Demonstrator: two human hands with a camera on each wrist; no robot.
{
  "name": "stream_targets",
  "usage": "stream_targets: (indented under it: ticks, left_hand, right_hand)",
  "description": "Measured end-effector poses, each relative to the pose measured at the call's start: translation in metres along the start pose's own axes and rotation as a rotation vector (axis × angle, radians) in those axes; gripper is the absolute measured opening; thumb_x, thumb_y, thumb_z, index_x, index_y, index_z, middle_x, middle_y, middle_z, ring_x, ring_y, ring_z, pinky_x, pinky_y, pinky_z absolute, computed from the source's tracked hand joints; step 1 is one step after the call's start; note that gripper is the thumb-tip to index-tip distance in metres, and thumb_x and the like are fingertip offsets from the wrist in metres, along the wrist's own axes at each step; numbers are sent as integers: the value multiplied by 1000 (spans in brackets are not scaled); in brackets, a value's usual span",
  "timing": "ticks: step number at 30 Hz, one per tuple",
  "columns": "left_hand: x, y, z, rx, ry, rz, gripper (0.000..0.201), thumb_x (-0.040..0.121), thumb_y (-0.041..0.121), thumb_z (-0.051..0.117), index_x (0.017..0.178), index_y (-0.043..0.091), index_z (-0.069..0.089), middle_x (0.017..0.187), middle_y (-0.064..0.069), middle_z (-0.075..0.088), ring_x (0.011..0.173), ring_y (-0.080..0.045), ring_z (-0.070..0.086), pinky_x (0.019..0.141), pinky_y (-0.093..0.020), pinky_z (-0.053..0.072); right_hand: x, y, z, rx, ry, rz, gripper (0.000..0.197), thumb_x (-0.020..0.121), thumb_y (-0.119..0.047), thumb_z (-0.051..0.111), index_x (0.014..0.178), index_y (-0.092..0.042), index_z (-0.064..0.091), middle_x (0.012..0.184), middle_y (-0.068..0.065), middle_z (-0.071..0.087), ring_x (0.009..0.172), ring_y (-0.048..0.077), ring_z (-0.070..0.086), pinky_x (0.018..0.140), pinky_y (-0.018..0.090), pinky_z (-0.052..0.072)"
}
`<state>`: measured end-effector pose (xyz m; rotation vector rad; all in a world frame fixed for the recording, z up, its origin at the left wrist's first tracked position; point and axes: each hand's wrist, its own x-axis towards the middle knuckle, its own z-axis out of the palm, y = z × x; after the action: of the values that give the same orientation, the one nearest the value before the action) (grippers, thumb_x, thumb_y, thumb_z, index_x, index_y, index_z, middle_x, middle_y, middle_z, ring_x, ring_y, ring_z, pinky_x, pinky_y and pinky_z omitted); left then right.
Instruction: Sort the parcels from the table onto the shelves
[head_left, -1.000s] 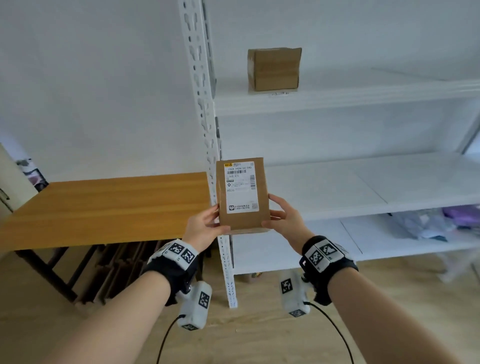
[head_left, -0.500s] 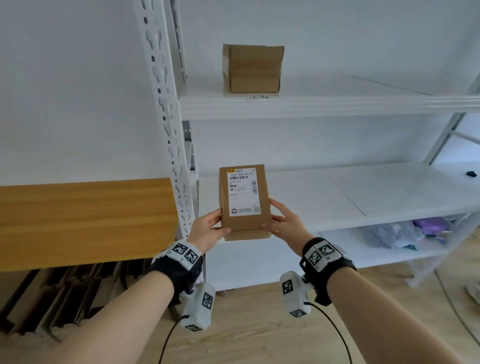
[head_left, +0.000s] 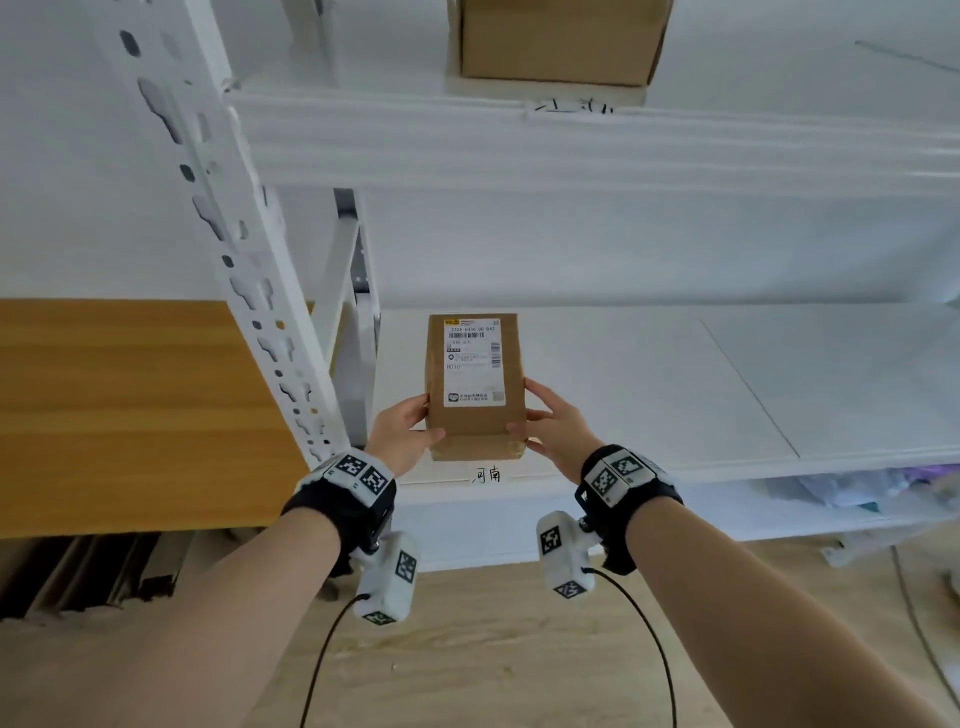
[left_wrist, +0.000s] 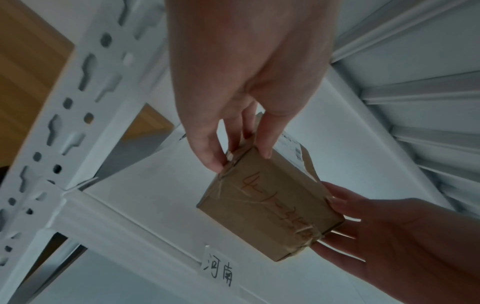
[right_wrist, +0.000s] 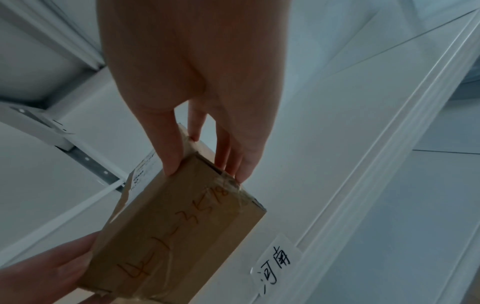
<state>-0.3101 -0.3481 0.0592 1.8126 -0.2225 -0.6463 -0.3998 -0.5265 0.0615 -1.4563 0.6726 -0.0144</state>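
A small brown cardboard parcel (head_left: 474, 384) with a white shipping label on top is held between both hands over the front left of the white middle shelf (head_left: 649, 395). My left hand (head_left: 410, 431) grips its left near corner and my right hand (head_left: 550, 426) grips its right near corner. In the wrist views the parcel (left_wrist: 270, 207) (right_wrist: 179, 230) shows a taped end with orange handwriting, and it hangs slightly above the shelf board. A handwritten tag (head_left: 485, 474) is stuck on the shelf's front edge right below it.
Another brown box (head_left: 561, 39) stands on the upper shelf (head_left: 571, 140). The perforated white upright post (head_left: 244, 260) rises just left of my hands. A wooden table (head_left: 130, 410) lies to the left. Bagged items (head_left: 857, 488) sit on the lower shelf at right.
I have come closer to the shelf unit. Both hands have carried the parcel forward, from in front of the shelf to over its front left part.
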Motion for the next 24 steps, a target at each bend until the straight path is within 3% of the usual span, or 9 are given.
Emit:
stream_targets:
  ticks: [6,11,15,19,24]
  left_hand:
    - [46,-12,9,-25,30,-81,58,85,-8,58,140,6,43,139,-10,53,133,-23,46,112,-41,37]
    - [68,-14,17,-28,23,-101,57,86,-10,56,140,4,42,141,-12,51,133,-23,45,111,-39,36]
    - [78,-18,21,-16,11,-92,53,86,-12,54,137,2,45,139,-14,52,130,-24,47,109,-39,37]
    - [83,-20,22,-19,7,-90,55,86,-11,56,138,0,44,140,-15,50,128,-21,48,112,-43,36]
    - [89,-24,21,11,18,-101,57,85,-5,61,139,2,43,142,-14,50,133,-24,46,111,-45,38]
  right_hand:
    - [56,4,-4,-6,-19,66,74,79,16,59,140,-22,44,107,16,65,101,27,60,99,43,47]
    - [81,6,-12,-3,-25,87,74,79,16,59,140,-22,44,106,16,66,99,28,61,92,38,48]
    - [89,7,-16,-1,-45,108,72,81,15,58,141,-21,42,106,17,66,96,28,61,75,28,52]
    - [92,10,-17,-3,-46,127,70,83,13,58,142,-20,40,97,12,68,86,23,63,69,26,51]
    - [96,13,-21,-39,-55,138,72,84,9,58,145,-21,35,117,20,65,98,26,61,85,33,48]
